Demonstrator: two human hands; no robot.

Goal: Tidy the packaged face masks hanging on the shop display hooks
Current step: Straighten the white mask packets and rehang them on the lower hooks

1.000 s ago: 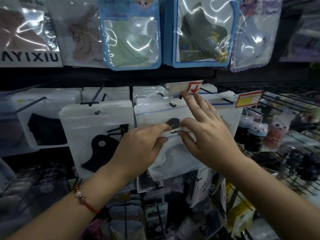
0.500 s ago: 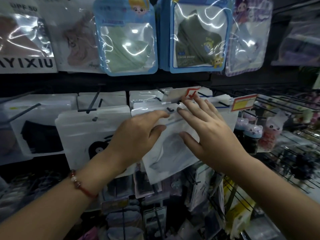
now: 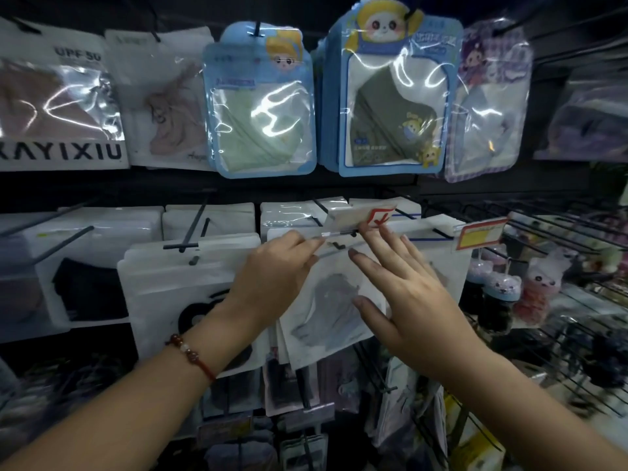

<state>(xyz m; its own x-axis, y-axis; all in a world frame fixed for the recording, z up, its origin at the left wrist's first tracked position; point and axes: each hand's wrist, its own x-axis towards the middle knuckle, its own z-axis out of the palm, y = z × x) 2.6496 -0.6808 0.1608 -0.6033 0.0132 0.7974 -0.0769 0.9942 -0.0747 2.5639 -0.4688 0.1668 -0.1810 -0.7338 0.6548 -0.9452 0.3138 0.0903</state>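
Our left hand point(image 3: 272, 277) pinches the top edge of the tilted mask packet point(image 3: 334, 307) at its hook point(image 3: 336, 245), right hand point(image 3: 411, 294) spread flat on it; a missed hole could drop it.

There is one view only, from the person's head, facing the dark hook wall straight on and tipped slightly down. It sits close, at arm's reach of the white mask packet with the grey mask point(image 3: 334, 300), with blue cartoon packets point(image 3: 394, 96) above it.
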